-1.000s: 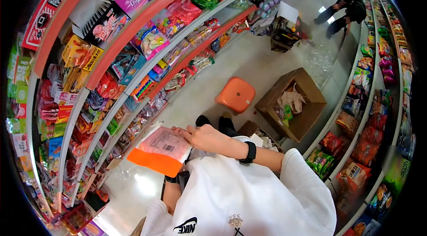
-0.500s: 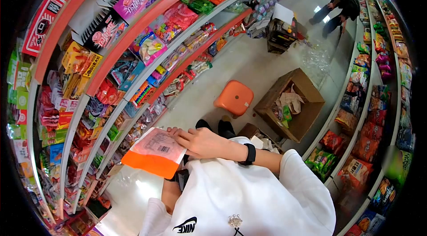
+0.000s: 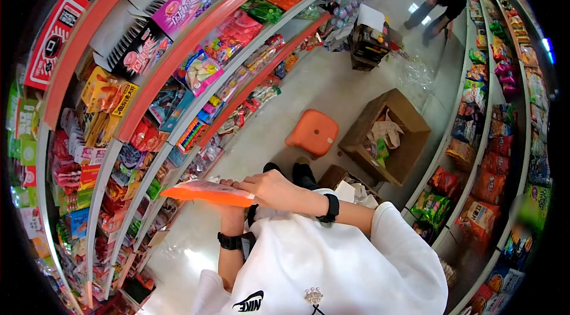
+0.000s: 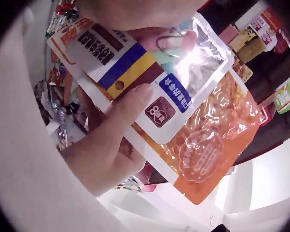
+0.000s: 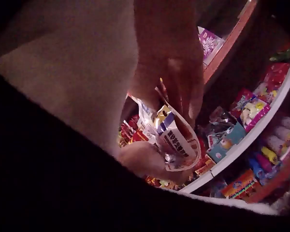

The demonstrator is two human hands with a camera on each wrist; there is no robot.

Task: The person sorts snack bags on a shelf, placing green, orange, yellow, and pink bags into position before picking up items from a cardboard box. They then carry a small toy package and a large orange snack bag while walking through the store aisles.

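In the head view, an orange snack packet (image 3: 208, 194) is held in front of my chest, turned nearly edge-on. My right hand (image 3: 270, 187) reaches across and grips its near end, fingers lying over the top. Below that packet is my left hand (image 3: 231, 215), its fingers mostly hidden. The left wrist view shows a white-and-silver packet (image 4: 130, 67) with blue and yellow stripes, overlapping the orange packet's clear window. The right thumb presses on the striped packet. In the right wrist view, the left thumb (image 5: 147, 159) lies against the striped packet's lower edge.
Curved shelves (image 3: 142, 110) full of snacks run along the left, with more shelves (image 3: 475, 137) on the right. An orange stool (image 3: 314, 132) and an open cardboard box (image 3: 395, 137) stand on the aisle floor. A person (image 3: 446, 0) is farther down the aisle.
The orange packet has tipped from showing its printed back to lying almost edge-on. More of my left wrist and its black band now shows beneath it.
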